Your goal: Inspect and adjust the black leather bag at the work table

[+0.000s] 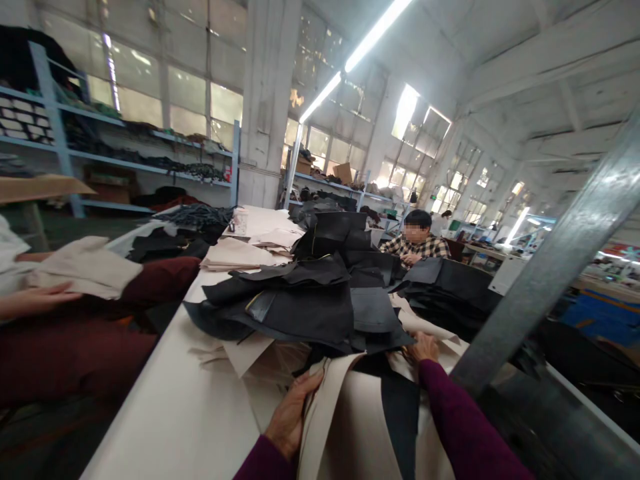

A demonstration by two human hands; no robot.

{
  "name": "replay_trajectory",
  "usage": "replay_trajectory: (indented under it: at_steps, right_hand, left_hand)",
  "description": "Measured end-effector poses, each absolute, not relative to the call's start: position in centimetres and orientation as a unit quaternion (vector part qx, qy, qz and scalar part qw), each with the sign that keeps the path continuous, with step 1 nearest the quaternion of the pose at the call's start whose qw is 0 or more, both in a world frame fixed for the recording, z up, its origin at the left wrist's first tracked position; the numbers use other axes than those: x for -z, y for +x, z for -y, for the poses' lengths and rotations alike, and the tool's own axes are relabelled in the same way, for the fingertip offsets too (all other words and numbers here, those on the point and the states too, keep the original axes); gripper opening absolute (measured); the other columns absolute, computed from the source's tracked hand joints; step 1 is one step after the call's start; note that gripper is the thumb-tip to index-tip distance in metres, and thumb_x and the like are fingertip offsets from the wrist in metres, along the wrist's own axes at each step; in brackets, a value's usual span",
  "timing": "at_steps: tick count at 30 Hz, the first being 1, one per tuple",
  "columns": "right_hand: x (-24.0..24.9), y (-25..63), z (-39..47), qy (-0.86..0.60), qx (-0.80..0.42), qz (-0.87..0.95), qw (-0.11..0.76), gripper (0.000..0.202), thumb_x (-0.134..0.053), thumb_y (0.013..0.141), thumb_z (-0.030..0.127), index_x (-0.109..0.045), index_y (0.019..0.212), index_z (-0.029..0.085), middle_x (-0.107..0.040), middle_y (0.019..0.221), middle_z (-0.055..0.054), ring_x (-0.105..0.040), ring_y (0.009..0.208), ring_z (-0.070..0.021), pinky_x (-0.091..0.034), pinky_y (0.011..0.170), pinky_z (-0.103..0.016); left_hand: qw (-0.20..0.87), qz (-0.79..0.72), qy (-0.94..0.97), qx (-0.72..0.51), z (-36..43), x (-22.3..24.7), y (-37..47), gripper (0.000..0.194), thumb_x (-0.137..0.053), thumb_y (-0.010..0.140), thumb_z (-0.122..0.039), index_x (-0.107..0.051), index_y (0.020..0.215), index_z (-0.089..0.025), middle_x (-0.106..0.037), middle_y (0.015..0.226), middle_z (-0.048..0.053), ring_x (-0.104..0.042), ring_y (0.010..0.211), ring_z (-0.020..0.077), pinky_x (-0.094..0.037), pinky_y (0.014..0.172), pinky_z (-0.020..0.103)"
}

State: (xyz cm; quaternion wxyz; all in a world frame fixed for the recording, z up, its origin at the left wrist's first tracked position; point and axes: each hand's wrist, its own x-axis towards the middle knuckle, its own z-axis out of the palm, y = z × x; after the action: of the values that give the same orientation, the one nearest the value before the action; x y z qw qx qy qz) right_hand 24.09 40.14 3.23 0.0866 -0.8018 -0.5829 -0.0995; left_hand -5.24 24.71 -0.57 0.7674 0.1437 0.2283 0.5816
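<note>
My left hand [293,413] is closed on the edge of a cream fabric piece [333,393] that hangs toward me at the near end of the table. Beside it, a dark fabric strip [400,413] hangs between pale pieces. Farther right, my right hand [424,348] has its fingers curled at the corner of the black fabric pile; what they grip, if anything, is partly hidden. Stacked black fabric pieces [310,307], some with brass-coloured zippers, lie just beyond both hands. Pale cut pieces [250,353] stick out under the pile on the left.
A white table [165,393] runs away from me, with beige fabric stacks [240,253] farther back. A slanted metal post [545,267] stands close on my right. At left, another person's hands hold a beige piece [87,267]. Someone in a checked shirt [435,247] sits beyond the pile.
</note>
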Motion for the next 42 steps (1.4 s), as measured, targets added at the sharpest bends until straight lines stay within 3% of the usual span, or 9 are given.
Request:
replay_trajectory:
  at_steps: [8, 12, 16, 21, 23, 27, 31, 35, 42]
  right_hand:
    - [-6.2, 18.7, -30.3, -0.689, 0.082, 0.696, 0.185, 0.031, -0.034, 0.091, 0.029, -0.058, 0.083, 0.010, -0.059, 0.089, -0.012, -0.054, 0.084, -0.0182, -0.037, 0.077, -0.030]
    - [-7.2, 14.5, -22.8, -0.592, -0.017, 0.767, 0.247, 0.040, -0.024, 0.093, 0.039, -0.057, 0.083, 0.020, -0.060, 0.076, 0.001, -0.055, 0.072, -0.0089, -0.039, 0.065, -0.017]
    - [-6.5, 13.1, -18.8, -0.527, -0.176, 0.753, 0.353, 0.030, -0.036, 0.090, 0.040, -0.055, 0.098, 0.019, -0.061, 0.086, -0.001, -0.057, 0.078, -0.0116, -0.043, 0.071, -0.020]
    - [-5.4, 12.6, -15.3, -0.522, -0.033, 0.699, 0.488, 0.032, -0.046, 0.084, 0.034, -0.052, 0.107, 0.013, -0.051, 0.111, -0.013, -0.047, 0.106, -0.0216, -0.041, 0.088, -0.032]
    - [-5.4, 11.9, -13.5, -0.517, -0.070, 0.700, 0.488, 0.024, -0.045, 0.084, 0.035, -0.058, 0.090, 0.017, -0.056, 0.095, -0.010, -0.053, 0.090, -0.0200, -0.043, 0.078, -0.031]
    - [-5.4, 10.1, -10.6, -0.476, -0.394, 0.647, 0.447, 0.023, -0.057, 0.076, 0.040, -0.050, 0.073, 0.019, -0.050, 0.060, 0.002, -0.048, 0.054, -0.0110, -0.039, 0.051, -0.023]
    - [-5.2, 8.8, -8.7, -0.338, -0.627, 0.442, 0.545, 0.034, -0.065, 0.071, 0.036, -0.038, 0.084, 0.021, -0.053, 0.068, 0.005, -0.049, 0.054, -0.0076, -0.038, 0.050, -0.018]
    - [-5.3, 8.5, -6.1, -0.323, -0.684, 0.372, 0.539, 0.046, -0.069, 0.067, 0.035, -0.038, 0.099, 0.023, -0.059, 0.086, 0.000, -0.057, 0.059, -0.0116, -0.044, 0.053, -0.023]
    - [-5.8, 9.2, -2.6, -0.341, -0.563, 0.553, 0.511, 0.028, -0.058, 0.075, 0.024, -0.054, 0.103, 0.020, -0.060, 0.101, -0.002, -0.057, 0.087, -0.0158, -0.046, 0.075, -0.025]
  left_hand:
    - [0.748, -0.245, 0.190, -0.587, -24.7, 0.9, -5.3, 0.024, -0.066, 0.072, -0.018, -0.061, 0.094, -0.009, -0.066, 0.081, 0.009, -0.062, 0.064, 0.0163, -0.052, 0.061, 0.025]
    - [0.733, -0.256, 0.212, -0.593, -24.6, 0.9, -5.3, 0.027, -0.065, 0.074, -0.019, -0.060, 0.098, -0.009, -0.066, 0.081, 0.009, -0.062, 0.067, 0.0177, -0.052, 0.063, 0.026]
    - [0.705, -0.272, 0.232, -0.612, -23.5, 0.5, -5.3, 0.029, -0.064, 0.074, -0.020, -0.060, 0.101, -0.011, -0.066, 0.079, 0.008, -0.061, 0.063, 0.0162, -0.051, 0.061, 0.025]
    - [0.674, -0.324, 0.292, -0.597, -18.7, -0.7, -5.5, 0.034, -0.067, 0.072, -0.023, -0.061, 0.102, -0.009, -0.065, 0.078, 0.009, -0.059, 0.061, 0.0138, -0.048, 0.057, 0.021]
    - [0.663, -0.331, 0.333, -0.583, -16.0, -1.6, -5.6, 0.042, -0.067, 0.072, -0.028, -0.059, 0.109, -0.010, -0.065, 0.081, 0.009, -0.059, 0.064, 0.0148, -0.047, 0.058, 0.022]
    - [0.628, -0.340, 0.410, -0.568, -11.0, -3.5, -5.9, 0.053, -0.062, 0.075, -0.034, -0.049, 0.123, -0.016, -0.064, 0.090, 0.007, -0.059, 0.073, 0.0181, -0.047, 0.063, 0.025]
    - [0.568, -0.394, 0.455, -0.562, -6.9, -4.6, -5.7, 0.057, -0.056, 0.080, -0.036, -0.040, 0.130, -0.015, -0.062, 0.085, 0.004, -0.055, 0.075, 0.0158, -0.044, 0.065, 0.023]
    - [0.485, -0.463, 0.500, -0.548, -3.9, -4.8, -4.7, 0.058, -0.048, 0.083, -0.043, -0.033, 0.132, -0.016, -0.059, 0.081, 0.002, -0.054, 0.074, 0.0159, -0.043, 0.065, 0.024]
    - [0.322, -0.536, 0.582, -0.519, -0.4, -5.8, -4.3, 0.058, -0.042, 0.086, -0.042, -0.027, 0.135, -0.016, -0.042, 0.129, 0.010, -0.045, 0.112, 0.0215, -0.034, 0.097, 0.032]
